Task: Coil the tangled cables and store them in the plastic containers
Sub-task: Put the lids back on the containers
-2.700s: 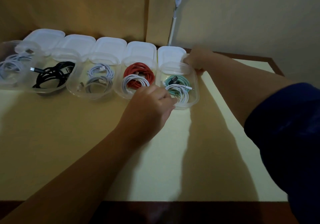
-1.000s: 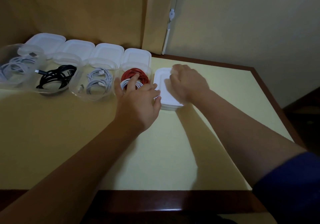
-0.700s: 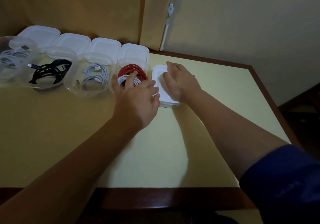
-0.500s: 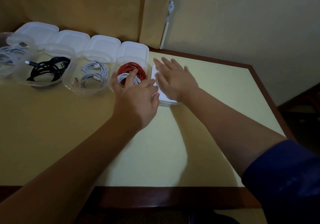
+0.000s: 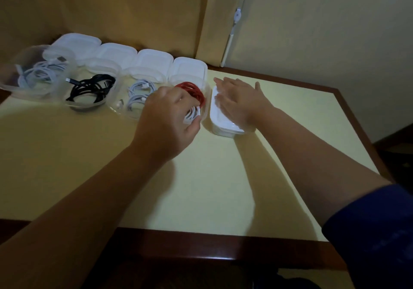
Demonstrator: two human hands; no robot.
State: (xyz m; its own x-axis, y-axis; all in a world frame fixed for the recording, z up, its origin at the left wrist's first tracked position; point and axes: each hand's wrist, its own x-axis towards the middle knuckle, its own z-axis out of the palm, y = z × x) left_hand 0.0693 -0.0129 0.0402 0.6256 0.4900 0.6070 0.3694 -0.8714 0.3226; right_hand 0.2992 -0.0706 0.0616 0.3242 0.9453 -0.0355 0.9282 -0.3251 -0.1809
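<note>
On the closed container (image 5: 223, 127), the right hand (image 5: 239, 103) lies flat, seemingly touching.

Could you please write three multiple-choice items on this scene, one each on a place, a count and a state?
1. Where does the lidded box stand?
A. right end of the row
B. left end
C. middle

2. How many boxes stand open?
A. two
B. four
C. six

3. How is the right hand?
A. fisted
B. pinching a cable
C. flat on the lid

Key: 1 A, it stands right of the red cable box. 2 B, four open boxes show cables, their lids behind them. 3 C, its straight fingers lie on the white lid, while the left hand curls into the red-cable box.
</note>
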